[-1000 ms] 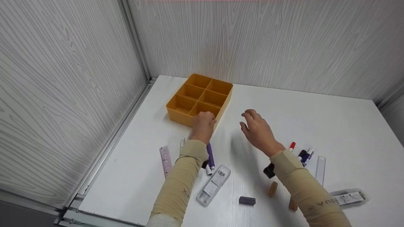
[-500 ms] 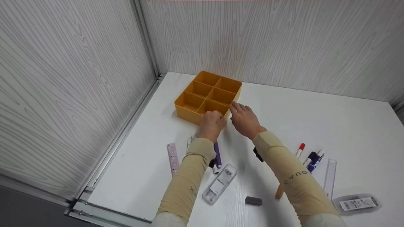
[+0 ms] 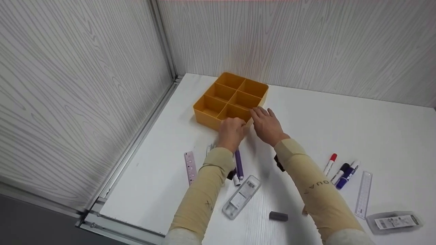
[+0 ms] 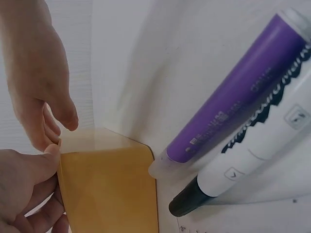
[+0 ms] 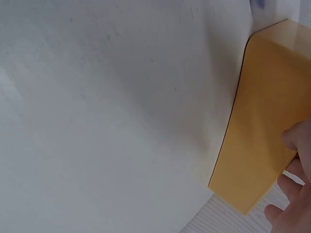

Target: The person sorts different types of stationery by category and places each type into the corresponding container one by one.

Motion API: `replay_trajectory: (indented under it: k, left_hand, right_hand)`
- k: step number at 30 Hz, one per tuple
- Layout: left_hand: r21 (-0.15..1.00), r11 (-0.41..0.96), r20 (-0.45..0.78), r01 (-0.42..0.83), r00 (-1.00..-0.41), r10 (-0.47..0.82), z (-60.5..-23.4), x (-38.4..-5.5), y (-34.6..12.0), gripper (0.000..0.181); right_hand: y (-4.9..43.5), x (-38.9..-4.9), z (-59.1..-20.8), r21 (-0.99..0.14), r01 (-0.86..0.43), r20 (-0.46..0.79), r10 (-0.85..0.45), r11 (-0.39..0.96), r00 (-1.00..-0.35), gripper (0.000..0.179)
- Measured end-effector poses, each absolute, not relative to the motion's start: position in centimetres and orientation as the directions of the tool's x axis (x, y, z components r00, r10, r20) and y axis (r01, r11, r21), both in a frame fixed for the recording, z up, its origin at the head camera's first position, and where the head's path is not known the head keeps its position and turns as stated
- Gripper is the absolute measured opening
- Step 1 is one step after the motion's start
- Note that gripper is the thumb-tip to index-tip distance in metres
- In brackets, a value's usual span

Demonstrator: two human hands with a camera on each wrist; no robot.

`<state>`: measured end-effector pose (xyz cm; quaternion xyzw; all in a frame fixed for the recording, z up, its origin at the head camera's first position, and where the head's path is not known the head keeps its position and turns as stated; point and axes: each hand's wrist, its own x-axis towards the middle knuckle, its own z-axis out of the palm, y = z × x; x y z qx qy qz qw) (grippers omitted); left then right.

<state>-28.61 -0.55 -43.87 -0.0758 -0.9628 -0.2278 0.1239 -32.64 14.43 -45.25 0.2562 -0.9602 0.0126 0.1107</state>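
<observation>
An orange-yellow organizer box [image 3: 223, 121] with several square compartments stands at the back of the table. My left hand [image 3: 231, 132] grips its near wall by the rim, the thumb [image 4: 43, 162] on the outer face and the other fingers curled at the edge. At the right-hand wall my right hand [image 3: 267, 126] holds the rim. In the right wrist view the thumb of that hand [image 5: 301, 184] lies against the outer face, its fingers bent over the edge. Part of the near right compartment is hidden by the hands.
Closest to the left arm lie a purple marker [image 3: 239, 165], a pink ruler [image 3: 190, 166] and a clear case [image 3: 241, 197]. A dark grey block [image 3: 278, 216] is between the arms. Several markers [image 3: 346, 177], a clear ruler [image 3: 363, 194] and another case [image 3: 395, 222] lie right. Walls stand left and behind.
My right hand has moved left and taken hold of the box's right rim. The left hand keeps its grip on the near wall. The whole head view has shifted slightly.
</observation>
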Motion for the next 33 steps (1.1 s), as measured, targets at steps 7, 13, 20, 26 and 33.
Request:
replay_trajectory:
  k: [7,13,20,26,33]
  left_hand:
    - [0.417,0.889,0.239,0.191,-0.966,0.095,-43.8,-28.6,-0.8,0.019]
    - [0.362,0.911,0.207,0.195,-0.97,0.126,-43.9,-28.3,-1.0,0.018]
    - [0.281,0.927,0.193,0.247,-0.961,0.198,-44.1,-28.3,-1.2,0.018]
    - [0.219,0.936,0.177,0.275,-0.955,0.24,-44.4,-28.4,-1.6,0.019]
    - [0.233,0.92,0.199,0.316,-0.941,0.273,-44.9,-28.3,-1.7,0.019]
  right_hand:
    - [15.3,-32.4,-45.4,0.052,-0.514,0.267,-0.508,0.856,-0.819,0.044]
    - [16.0,-31.8,-45.8,0.045,-0.539,0.329,-0.522,0.841,-0.787,0.04]
    - [16.3,-31.3,-45.9,0.086,-0.532,0.412,-0.517,0.842,-0.75,0.026]
    - [16.3,-31.0,-45.9,0.041,-0.544,0.448,-0.502,0.838,-0.74,0.015]
    - [17.2,-30.4,-45.8,-0.101,-0.581,0.472,-0.475,0.808,-0.743,0.014]
